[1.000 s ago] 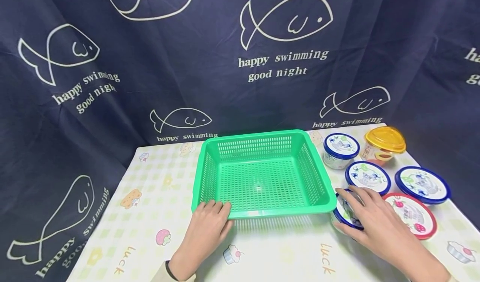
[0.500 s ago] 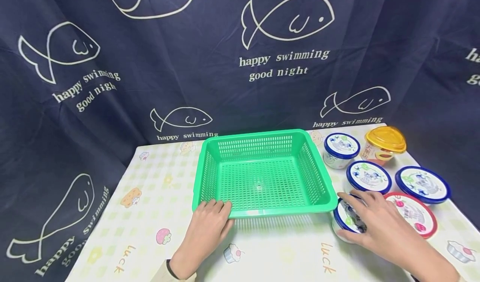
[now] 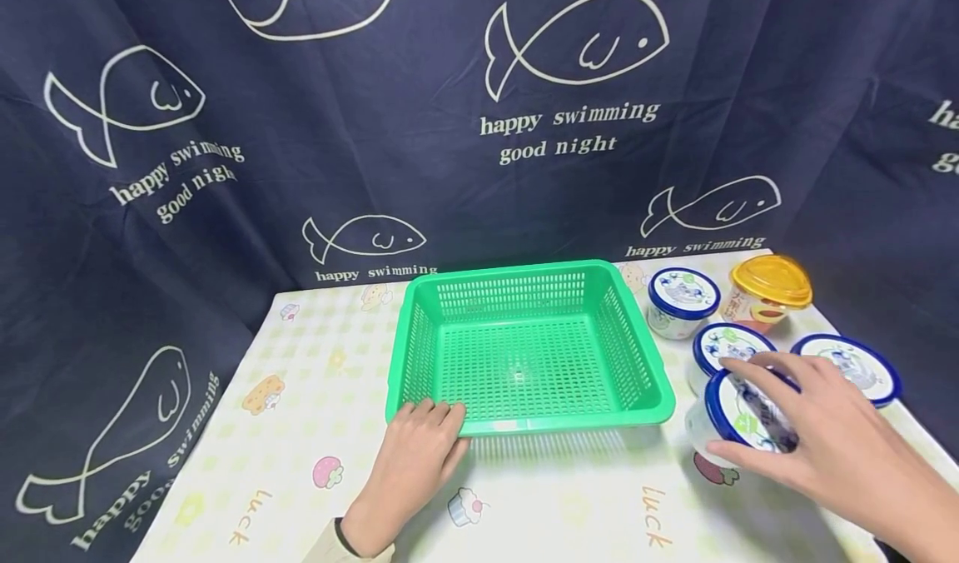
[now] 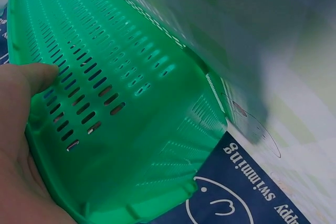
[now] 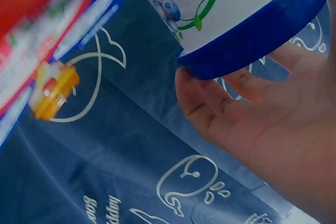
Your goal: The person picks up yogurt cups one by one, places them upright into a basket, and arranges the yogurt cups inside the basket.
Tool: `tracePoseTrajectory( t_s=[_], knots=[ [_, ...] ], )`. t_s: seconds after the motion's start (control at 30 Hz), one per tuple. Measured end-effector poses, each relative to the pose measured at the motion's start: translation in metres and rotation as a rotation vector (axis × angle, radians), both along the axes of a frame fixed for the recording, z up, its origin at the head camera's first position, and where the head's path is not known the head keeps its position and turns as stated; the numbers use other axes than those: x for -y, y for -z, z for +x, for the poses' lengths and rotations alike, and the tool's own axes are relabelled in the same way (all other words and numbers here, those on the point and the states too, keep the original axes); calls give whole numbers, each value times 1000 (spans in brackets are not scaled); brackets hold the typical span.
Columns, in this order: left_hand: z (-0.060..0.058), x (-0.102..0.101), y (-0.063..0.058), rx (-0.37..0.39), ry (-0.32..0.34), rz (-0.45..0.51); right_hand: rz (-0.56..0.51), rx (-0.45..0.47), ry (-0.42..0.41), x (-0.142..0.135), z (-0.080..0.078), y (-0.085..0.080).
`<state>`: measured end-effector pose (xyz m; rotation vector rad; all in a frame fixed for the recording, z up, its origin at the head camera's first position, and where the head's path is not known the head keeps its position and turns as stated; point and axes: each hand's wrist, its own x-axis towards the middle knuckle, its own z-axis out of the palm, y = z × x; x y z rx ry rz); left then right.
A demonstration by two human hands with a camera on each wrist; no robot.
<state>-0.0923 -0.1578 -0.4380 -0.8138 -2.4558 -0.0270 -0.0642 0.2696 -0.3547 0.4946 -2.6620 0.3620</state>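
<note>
Left hand [image 3: 419, 442]: fingers hooked over the near rim of the green basket [image 3: 558, 422] at its left end, thumb on the outer wall, closed to the rim's thickness. Risk: one-sided pulling could skew the basket. The basket extends ahead and rightward of this grip.

Right hand [image 3: 839, 438]: fingers and thumb spread to lid width, gripping a tilted tub [image 3: 737, 417] by its blue lid [image 5: 252, 40]. Risk: the lid could detach, or the tub drop, as the hold appears to bear mainly on the lid. The tub lies between thumb and fingers, base pointing left, away from the palm. Just beyond the fingers stands a second blue-lidded tub [image 3: 719, 345]; forward drift could knock it.
</note>
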Motion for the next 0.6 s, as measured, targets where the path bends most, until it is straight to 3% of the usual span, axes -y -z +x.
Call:
tracePoseTrajectory(
  t_s=[0.3,0.6],
  knots=[
    [0,0,0,3,-3,-5,-50,-100,-5,1,-8,-25],
    [0,0,1,7,-4,-3,-92,-163,-61,8,-22,-33]
  ],
)
